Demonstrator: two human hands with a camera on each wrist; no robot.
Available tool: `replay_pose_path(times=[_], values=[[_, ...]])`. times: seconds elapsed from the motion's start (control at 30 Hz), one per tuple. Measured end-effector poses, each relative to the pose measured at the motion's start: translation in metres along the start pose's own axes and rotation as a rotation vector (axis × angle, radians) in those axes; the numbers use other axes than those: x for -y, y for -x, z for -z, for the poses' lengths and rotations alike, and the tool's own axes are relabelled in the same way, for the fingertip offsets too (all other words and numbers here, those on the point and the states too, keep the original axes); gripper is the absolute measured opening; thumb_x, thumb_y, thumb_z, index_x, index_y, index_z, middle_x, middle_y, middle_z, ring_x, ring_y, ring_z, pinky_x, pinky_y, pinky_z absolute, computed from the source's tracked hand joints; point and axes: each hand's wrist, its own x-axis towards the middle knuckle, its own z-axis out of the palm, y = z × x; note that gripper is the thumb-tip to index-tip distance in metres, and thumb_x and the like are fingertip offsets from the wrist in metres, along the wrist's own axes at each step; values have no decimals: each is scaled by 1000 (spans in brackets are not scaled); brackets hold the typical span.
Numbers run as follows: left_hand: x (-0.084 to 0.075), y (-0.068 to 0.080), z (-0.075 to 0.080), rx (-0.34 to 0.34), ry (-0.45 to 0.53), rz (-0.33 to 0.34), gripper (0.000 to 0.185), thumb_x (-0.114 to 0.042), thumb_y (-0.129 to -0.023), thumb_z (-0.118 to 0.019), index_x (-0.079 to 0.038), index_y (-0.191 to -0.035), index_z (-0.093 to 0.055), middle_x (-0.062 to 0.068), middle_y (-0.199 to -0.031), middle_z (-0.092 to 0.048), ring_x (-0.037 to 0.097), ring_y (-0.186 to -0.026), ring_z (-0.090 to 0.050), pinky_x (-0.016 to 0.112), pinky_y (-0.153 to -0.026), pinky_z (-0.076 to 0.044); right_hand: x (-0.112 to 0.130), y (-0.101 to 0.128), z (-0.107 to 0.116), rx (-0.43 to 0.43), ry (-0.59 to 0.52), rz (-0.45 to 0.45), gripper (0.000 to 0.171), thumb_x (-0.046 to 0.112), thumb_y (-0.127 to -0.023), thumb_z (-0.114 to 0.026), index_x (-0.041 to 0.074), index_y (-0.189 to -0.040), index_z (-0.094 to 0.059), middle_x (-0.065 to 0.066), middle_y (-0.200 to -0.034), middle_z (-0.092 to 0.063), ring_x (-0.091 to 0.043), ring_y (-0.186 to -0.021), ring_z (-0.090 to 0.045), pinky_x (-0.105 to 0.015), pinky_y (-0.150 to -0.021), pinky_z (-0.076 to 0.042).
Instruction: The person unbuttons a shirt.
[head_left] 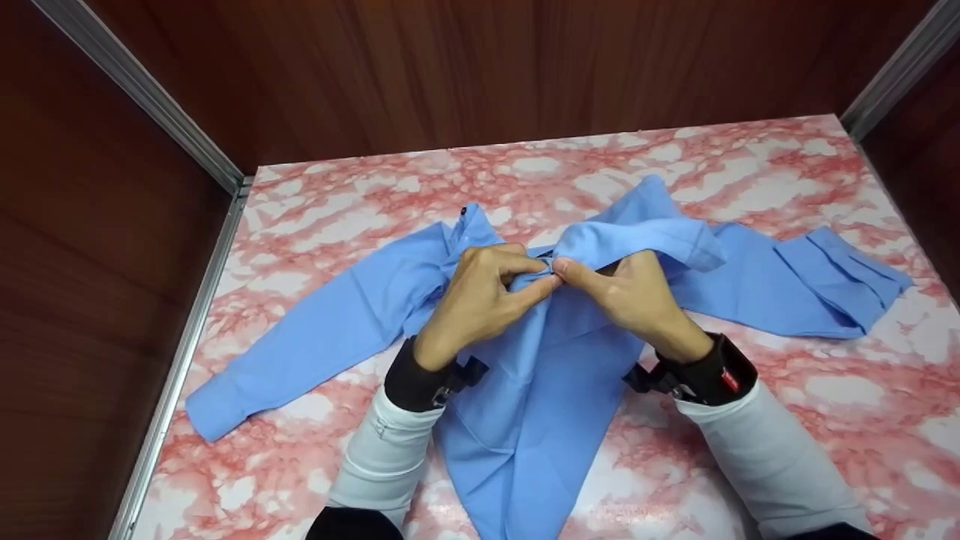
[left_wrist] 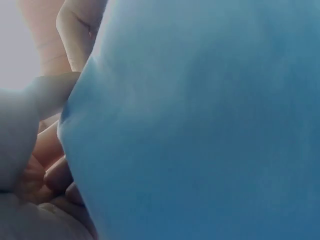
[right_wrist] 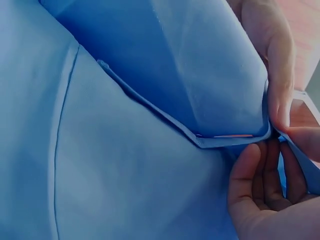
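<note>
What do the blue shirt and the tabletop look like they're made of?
The blue shirt looks like thin matte woven fabric, probably cotton or a blend: it creases softly and shows stitched seams. The tabletop looks like a smooth surface with a pink-and-white marble pattern, possibly printed laminate; faint sheen.

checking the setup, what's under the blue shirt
The pink marbled tabletop shows all round the blue shirt, which lies on it. Whatever sits beneath the cloth is covered. Both hands, left hand and right hand, pinch the fabric together.

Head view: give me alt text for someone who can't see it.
Both hands, left hand and right hand, pinch the front edge of a blue shirt spread on a pink marbled table, sleeves stretched out to either side.
</note>
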Motion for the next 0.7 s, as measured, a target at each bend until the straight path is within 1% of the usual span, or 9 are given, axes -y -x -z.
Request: replay_pose_path(times=[0.1, 0.17, 0.23, 0.3, 0.4, 0.53, 0.6, 0.7], values=[[0, 0, -1, -24, -7, -11, 12, -17, -100, -87, -7, -104, -92, 9, -74, -66, 10, -67, -48, 23, -66, -36, 0, 1, -2, -22, 25, -22, 11, 2, -104, -78, 7, -98, -84, -10, -98, -79, -16, -94, -75, -28, -92, -58], [0, -1, -2, -39, -16, -23, 10, -16, -98, -87, -7, -101, -92, 10, -75, -69, 10, -66, -51, 22, -66, -38, 0, 1, -3, -24, 27, -19, 13, 0, -105, -77, 7, -96, -84, -10, -97, -78, -16, -93, -74, -28, -92, -58], [0, -1, -4, -53, -28, -38, 10, -15, -97, -88, -7, -98, -92, 10, -75, -72, 10, -66, -53, 22, -66, -40, 0, 1, -4, -27, 26, -29, 13, 2, -106, -76, 7, -96, -83, -8, -97, -77, -15, -94, -72, -28, -93, -57], [1, -2, -5, -65, -40, -53, 8, -15, -96, -88, -7, -96, -91, 9, -75, -72, 10, -65, -53, 23, -65, -40, 1, 1, -5, -29, 8, -49, 11, 4, -106, -76, 5, -97, -82, -7, -96, -76, -16, -95, -71, -28, -95, -57], [1, -1, -7, -74, -65, -67, 8, -15, -96, -90, -7, -95, -91, 9, -74, -73, 13, -63, -55, 25, -65, -41, 1, 2, -6, -46, -31, -122, 10, 11, -107, -79, 3, -102, -81, -2, -97, -76, -14, -97, -71, -28, -95, -58], [1, 0, -8, -75, -80, -71, 13, -20, -96, -92, -7, -97, -91, 8, -79, -78, 18, -68, -71, 30, -68, -54, 0, 2, -7, -67, -65, -203, 17, 16, -106, -81, -1, -108, -79, 0, -98, -78, -14, -99, -73, -28, -93, -62], [1, 0, -7, -77, -79, -71, 15, -21, -95, -93, -7, -97, -91, 8, -81, -80, 20, -73, -77, 34, -70, -60, 0, 2, -7, -71, -66, -222, 18, 16, -106, -81, -1, -111, -79, 0, -99, -78, -14, -99, -74, -28, -93, -62], [0, 0, -6, -72, -72, -85, 16, -22, -95, -92, -7, -97, -91, 8, -80, -79, 21, -73, -77, 37, -71, -61, -1, 2, -7, -91, -75, -226, 11, 15, -107, -80, 4, -108, -78, 2, -97, -78, -13, -97, -73, -28, -93, -61]])
